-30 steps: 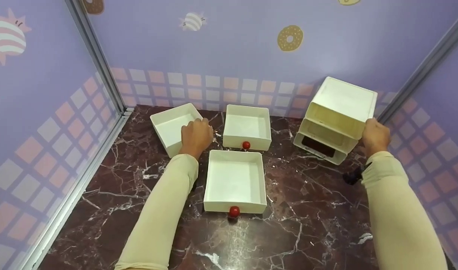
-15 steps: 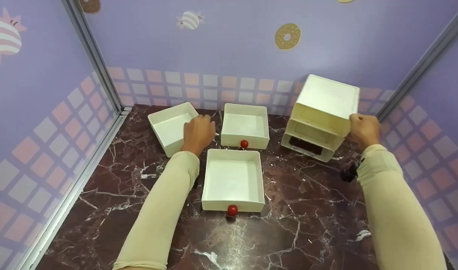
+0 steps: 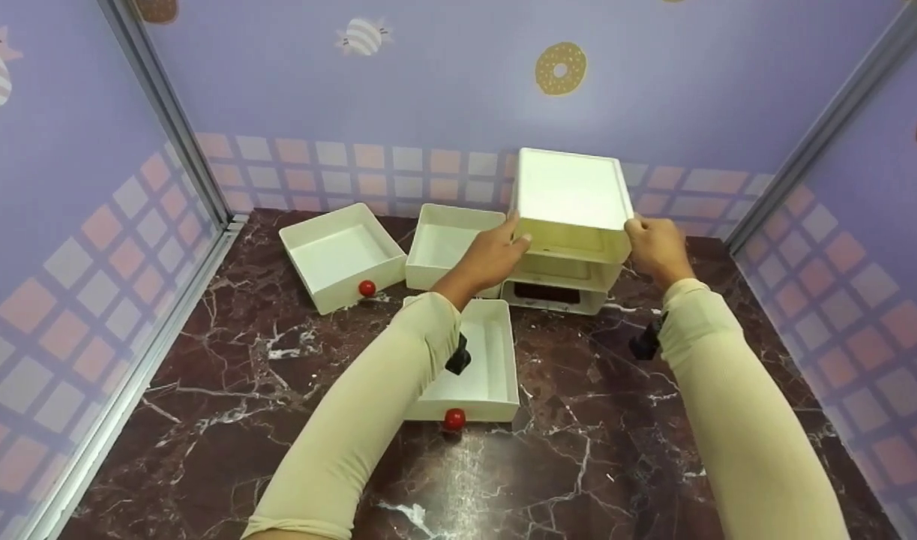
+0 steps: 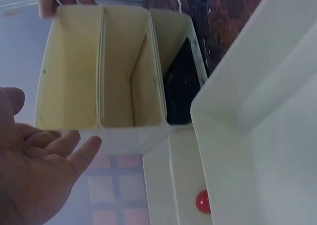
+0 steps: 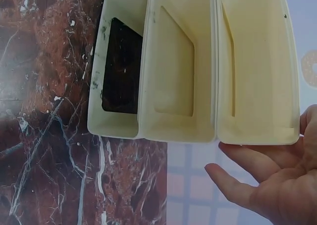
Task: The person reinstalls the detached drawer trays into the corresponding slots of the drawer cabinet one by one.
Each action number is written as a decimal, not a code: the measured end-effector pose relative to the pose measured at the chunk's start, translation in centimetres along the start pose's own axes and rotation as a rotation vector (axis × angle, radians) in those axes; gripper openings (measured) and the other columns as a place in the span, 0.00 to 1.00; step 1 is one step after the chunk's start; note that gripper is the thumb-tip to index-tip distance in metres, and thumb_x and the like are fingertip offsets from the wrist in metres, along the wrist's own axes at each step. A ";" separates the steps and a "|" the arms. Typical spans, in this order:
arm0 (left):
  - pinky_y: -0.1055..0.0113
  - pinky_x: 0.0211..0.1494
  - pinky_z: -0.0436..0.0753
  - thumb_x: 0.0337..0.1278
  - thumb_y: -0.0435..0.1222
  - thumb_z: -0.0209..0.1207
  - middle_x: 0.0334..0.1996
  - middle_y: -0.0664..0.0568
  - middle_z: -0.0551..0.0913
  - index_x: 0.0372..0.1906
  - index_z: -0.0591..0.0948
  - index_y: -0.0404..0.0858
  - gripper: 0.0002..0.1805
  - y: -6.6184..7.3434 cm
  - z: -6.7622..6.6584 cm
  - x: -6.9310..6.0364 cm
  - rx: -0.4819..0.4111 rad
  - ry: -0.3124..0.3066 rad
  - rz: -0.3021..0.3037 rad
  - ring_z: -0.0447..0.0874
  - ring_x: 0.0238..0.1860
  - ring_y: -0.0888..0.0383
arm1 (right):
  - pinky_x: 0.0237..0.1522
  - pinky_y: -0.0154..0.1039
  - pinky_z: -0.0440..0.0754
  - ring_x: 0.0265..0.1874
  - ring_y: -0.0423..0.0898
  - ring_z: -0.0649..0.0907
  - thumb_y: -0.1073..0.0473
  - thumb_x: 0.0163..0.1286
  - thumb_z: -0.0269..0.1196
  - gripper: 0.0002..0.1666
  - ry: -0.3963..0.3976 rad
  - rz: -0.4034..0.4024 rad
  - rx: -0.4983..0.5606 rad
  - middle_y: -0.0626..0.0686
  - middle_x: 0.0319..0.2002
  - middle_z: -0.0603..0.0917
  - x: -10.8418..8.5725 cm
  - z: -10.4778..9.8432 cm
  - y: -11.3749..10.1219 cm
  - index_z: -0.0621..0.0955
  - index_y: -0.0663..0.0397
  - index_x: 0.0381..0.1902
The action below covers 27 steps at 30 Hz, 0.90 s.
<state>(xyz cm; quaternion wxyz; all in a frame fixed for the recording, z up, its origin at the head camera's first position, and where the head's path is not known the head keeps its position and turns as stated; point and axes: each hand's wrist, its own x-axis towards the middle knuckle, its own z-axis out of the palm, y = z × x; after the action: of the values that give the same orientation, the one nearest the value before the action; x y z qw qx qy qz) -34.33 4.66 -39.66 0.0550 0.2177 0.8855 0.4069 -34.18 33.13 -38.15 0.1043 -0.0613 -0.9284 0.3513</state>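
Observation:
A white three-tier drawer cabinet (image 3: 574,187) stands against the back wall, its open compartments facing me. With my right hand (image 3: 657,247) I hold its upper right edge; in the right wrist view, the fingers (image 5: 242,160) lie along the cabinet's side. At the upper left edge is my left hand (image 3: 490,253), thumb apart from the fingers. In the left wrist view, its fingers (image 4: 64,145) are extended close by the cabinet's side; whether they touch it I cannot tell. Under my left forearm lies a white drawer (image 3: 480,352) with a red knob (image 3: 454,419), partly hidden.
To the left, a second white drawer (image 3: 342,247) with a red knob (image 3: 367,288) sits at an angle. Between it and the cabinet is a third drawer (image 3: 447,236), partly covered by my left hand. Patterned walls (image 3: 278,90) enclose the dark marbled tabletop (image 3: 563,480).
My right hand and the cabinet have moved left, and the cabinet has turned to face more squarely forward. My left hand has left the angled drawer and moved right to the cabinet's left side.

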 end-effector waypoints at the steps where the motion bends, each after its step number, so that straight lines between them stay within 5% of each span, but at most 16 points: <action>1: 0.60 0.84 0.56 0.81 0.48 0.40 0.81 0.46 0.55 0.82 0.49 0.38 0.35 0.2 0.1 -0.1 0.001 -0.002 -0.010 0.55 0.81 0.50 | 0.24 0.35 0.70 0.30 0.52 0.76 0.52 0.76 0.46 0.24 -0.009 -0.003 -0.008 0.58 0.28 0.80 0.0 0.0 0.1 0.79 0.54 0.23; 3: 0.60 0.83 0.57 0.80 0.49 0.40 0.81 0.47 0.56 0.82 0.49 0.39 0.36 0.4 0.3 -0.2 0.005 -0.009 -0.024 0.56 0.81 0.51 | 0.27 0.35 0.72 0.36 0.55 0.78 0.51 0.79 0.43 0.27 -0.040 0.008 -0.007 0.63 0.38 0.83 -0.1 -0.2 0.2 0.87 0.58 0.42; 5: 0.60 0.83 0.57 0.80 0.49 0.41 0.81 0.48 0.55 0.82 0.49 0.38 0.36 0.5 0.4 -0.3 0.011 -0.017 -0.026 0.56 0.81 0.51 | 0.31 0.35 0.75 0.43 0.56 0.79 0.48 0.81 0.41 0.30 -0.080 0.022 0.014 0.66 0.48 0.84 -0.1 -0.3 0.5 0.82 0.54 0.63; 7: 0.61 0.84 0.56 0.80 0.49 0.41 0.82 0.48 0.54 0.82 0.49 0.38 0.36 0.5 0.3 -0.4 0.015 -0.027 -0.024 0.55 0.81 0.51 | 0.35 0.34 0.76 0.48 0.56 0.79 0.46 0.82 0.38 0.32 -0.109 0.036 0.032 0.67 0.55 0.83 -0.1 -0.4 0.6 0.74 0.51 0.72; 16: 0.60 0.84 0.56 0.80 0.48 0.39 0.82 0.45 0.52 0.81 0.48 0.34 0.36 0.1 -0.2 -0.1 0.047 -0.031 -0.033 0.56 0.81 0.48 | 0.35 0.37 0.75 0.45 0.56 0.79 0.43 0.82 0.36 0.37 -0.098 0.041 0.020 0.68 0.51 0.83 -0.1 0.3 0.0 0.79 0.63 0.65; 27: 0.61 0.84 0.53 0.80 0.50 0.40 0.83 0.47 0.48 0.82 0.43 0.37 0.39 0.0 0.0 -0.2 0.057 -0.064 -0.019 0.53 0.82 0.49 | 0.42 0.41 0.76 0.51 0.57 0.79 0.46 0.80 0.36 0.36 -0.100 0.053 0.026 0.68 0.57 0.82 0.2 0.1 0.3 0.76 0.63 0.68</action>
<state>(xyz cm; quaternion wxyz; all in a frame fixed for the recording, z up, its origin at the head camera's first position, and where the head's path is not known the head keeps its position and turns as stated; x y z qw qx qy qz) -34.20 4.58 -39.71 0.0808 0.2238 0.8964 0.3740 -34.36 33.27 -38.39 0.0493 -0.0667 -0.9258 0.3688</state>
